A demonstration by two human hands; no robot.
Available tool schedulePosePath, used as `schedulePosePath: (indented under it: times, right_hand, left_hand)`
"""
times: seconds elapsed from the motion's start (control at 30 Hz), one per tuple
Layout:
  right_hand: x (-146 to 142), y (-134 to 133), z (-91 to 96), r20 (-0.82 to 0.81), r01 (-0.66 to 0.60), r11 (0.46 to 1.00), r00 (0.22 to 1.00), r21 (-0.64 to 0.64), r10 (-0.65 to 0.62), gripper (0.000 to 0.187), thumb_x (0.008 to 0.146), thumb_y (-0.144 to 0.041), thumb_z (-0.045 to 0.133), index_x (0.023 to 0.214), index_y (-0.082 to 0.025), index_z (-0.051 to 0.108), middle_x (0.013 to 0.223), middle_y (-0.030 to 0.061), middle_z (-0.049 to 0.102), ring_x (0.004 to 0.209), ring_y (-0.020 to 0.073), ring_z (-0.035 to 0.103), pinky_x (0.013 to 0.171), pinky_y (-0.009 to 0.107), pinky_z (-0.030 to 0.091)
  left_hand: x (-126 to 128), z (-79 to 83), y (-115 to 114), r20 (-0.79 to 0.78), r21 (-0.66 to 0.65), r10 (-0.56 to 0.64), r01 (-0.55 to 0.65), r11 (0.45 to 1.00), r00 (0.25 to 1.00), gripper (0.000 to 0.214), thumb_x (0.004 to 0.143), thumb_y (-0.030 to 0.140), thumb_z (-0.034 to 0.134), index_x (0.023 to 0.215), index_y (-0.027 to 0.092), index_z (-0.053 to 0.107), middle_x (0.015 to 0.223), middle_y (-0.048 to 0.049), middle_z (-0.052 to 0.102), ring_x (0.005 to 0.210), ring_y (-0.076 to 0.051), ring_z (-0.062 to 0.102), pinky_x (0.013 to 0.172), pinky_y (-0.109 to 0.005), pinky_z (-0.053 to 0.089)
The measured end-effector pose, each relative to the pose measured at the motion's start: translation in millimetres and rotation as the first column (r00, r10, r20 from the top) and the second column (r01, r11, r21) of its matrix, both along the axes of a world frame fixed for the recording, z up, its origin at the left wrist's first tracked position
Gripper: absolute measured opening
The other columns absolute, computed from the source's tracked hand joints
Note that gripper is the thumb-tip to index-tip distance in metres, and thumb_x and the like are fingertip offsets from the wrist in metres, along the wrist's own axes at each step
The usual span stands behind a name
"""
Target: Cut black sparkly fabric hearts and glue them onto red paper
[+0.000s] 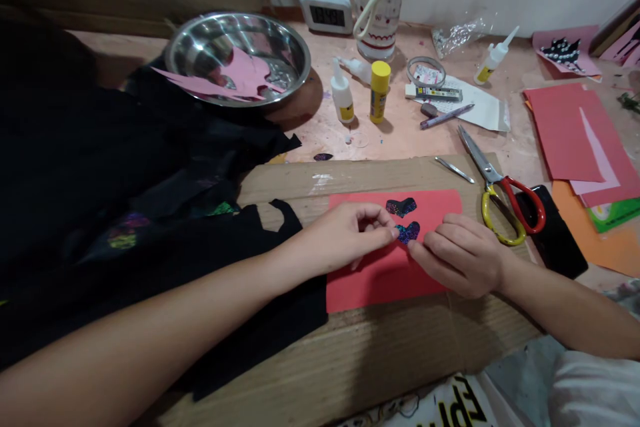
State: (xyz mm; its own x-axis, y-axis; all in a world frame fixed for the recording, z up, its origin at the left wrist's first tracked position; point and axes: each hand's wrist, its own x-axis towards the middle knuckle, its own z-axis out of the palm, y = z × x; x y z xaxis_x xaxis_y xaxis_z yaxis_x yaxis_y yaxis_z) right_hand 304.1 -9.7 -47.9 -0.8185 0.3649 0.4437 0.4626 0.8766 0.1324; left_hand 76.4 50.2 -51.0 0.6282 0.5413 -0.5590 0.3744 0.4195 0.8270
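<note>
A red sheet of paper lies on a cardboard sheet in front of me. Near its top edge sits a dark glittery heart-shaped cutout. Just below it is a second, blue-purple glittery heart cutout. My left hand pinches the left edge of this lower heart between thumb and forefinger. From the other side, my right hand has its fingers curled, with the fingertips at the heart's lower right edge. Whether the lower heart touches the paper I cannot tell.
Scissors and tweezers lie right of the paper, beside a black phone. Black fabric covers the left. Glue bottles, a glue stick and a steel bowl with pink scraps stand behind.
</note>
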Motion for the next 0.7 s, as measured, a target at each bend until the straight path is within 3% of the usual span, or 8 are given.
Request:
schedulePosePath:
  times: [0.33, 0.4, 0.47, 0.53, 0.6, 0.63, 0.7]
  right_hand:
    - [-2.4, 2.6, -1.1, -0.030, -0.004, 0.998, 1.000, -0.058, 0.002, 0.026, 0.099, -0.007, 0.046, 0.104, -0.006, 0.071, 0.081, 0.0098, 0.067, 0.073, 0.0189, 0.054, 0.069, 0.035, 0.048]
    - [-3.0, 1.9, -2.0, -0.045, 0.006, 0.996, 0.999, -0.093, -0.010, 0.029, 0.101, -0.008, 0.043, 0.102, -0.008, 0.071, 0.081, 0.0089, 0.067, 0.071, 0.0178, 0.054, 0.066, 0.033, 0.046]
    - [-3.4, 0.5, -3.8, -0.041, 0.025, 0.993, 0.999, -0.116, -0.030, 0.027, 0.102, -0.009, 0.044, 0.101, -0.008, 0.071, 0.079, 0.0079, 0.066, 0.068, 0.0171, 0.053, 0.060, 0.032, 0.043]
    - [-3.5, -0.9, -6.5, -0.016, 0.042, 0.993, 0.999, -0.111, -0.044, 0.022, 0.100, -0.010, 0.048, 0.102, -0.006, 0.070, 0.077, 0.0075, 0.066, 0.066, 0.0168, 0.052, 0.056, 0.031, 0.039]
    - [-3.6, -1.5, -9.5, 0.002, 0.052, 0.995, 0.999, -0.089, -0.052, 0.018, 0.098, -0.008, 0.052, 0.102, -0.005, 0.069, 0.072, 0.0062, 0.065, 0.063, 0.0166, 0.052, 0.054, 0.031, 0.037]
    - [-3.7, -1.3, -10.8, 0.000, 0.050, 0.995, 0.999, -0.081, -0.050, 0.016, 0.098, -0.007, 0.053, 0.101, -0.005, 0.069, 0.070, 0.0053, 0.063, 0.062, 0.0164, 0.052, 0.053, 0.031, 0.037]
    - [-4.6, 0.2, -12.8, -0.013, 0.039, 0.996, 0.999, -0.078, -0.040, 0.017, 0.097, -0.006, 0.052, 0.099, -0.004, 0.069, 0.067, 0.0050, 0.063, 0.060, 0.0164, 0.053, 0.052, 0.031, 0.039]
  left_hand:
    - [-0.6, -2.7, -1.7, 0.005, 0.002, -0.022, 0.022, 1.000, 1.000, 0.024, 0.084, 0.043, 0.062, 0.079, 0.020, 0.058, 0.051, 0.0097, 0.048, 0.035, -0.007, 0.042, 0.038, -0.019, 0.032]
    - [-1.7, -3.6, -2.6, 0.000, 0.091, -0.031, 0.030, 0.995, 1.000, 0.027, 0.086, 0.047, 0.060, 0.081, 0.020, 0.060, 0.054, 0.0082, 0.049, 0.039, -0.008, 0.043, 0.040, -0.020, 0.033]
    - [-4.9, -5.5, -4.7, -0.032, 0.293, -0.019, 0.027, 0.956, 0.999, 0.029, 0.088, 0.048, 0.060, 0.086, 0.019, 0.063, 0.060, 0.0057, 0.053, 0.047, -0.010, 0.049, 0.044, -0.021, 0.037]
    - [-9.9, -7.8, -8.7, -0.091, 0.542, -0.001, 0.050, 0.839, 0.996, 0.028, 0.091, 0.046, 0.060, 0.095, 0.019, 0.065, 0.068, 0.0027, 0.060, 0.057, -0.013, 0.056, 0.050, -0.023, 0.042]
    - [-15.9, -9.9, -15.0, -0.170, 0.732, -0.021, 0.141, 0.667, 0.985, 0.022, 0.096, 0.039, 0.057, 0.099, 0.018, 0.064, 0.077, -0.0006, 0.067, 0.064, -0.015, 0.063, 0.055, -0.024, 0.047]
    - [-19.1, -10.6, -19.1, -0.215, 0.798, -0.052, 0.206, 0.567, 0.975, 0.018, 0.098, 0.034, 0.054, 0.099, 0.018, 0.064, 0.082, -0.0026, 0.070, 0.069, -0.016, 0.066, 0.059, -0.026, 0.050]
    - [-25.1, -11.3, -28.2, -0.297, 0.894, -0.114, 0.318, 0.316, 0.948, 0.020, 0.101, 0.022, 0.045, 0.095, 0.019, 0.064, 0.092, -0.0058, 0.074, 0.075, -0.018, 0.069, 0.065, -0.028, 0.053]
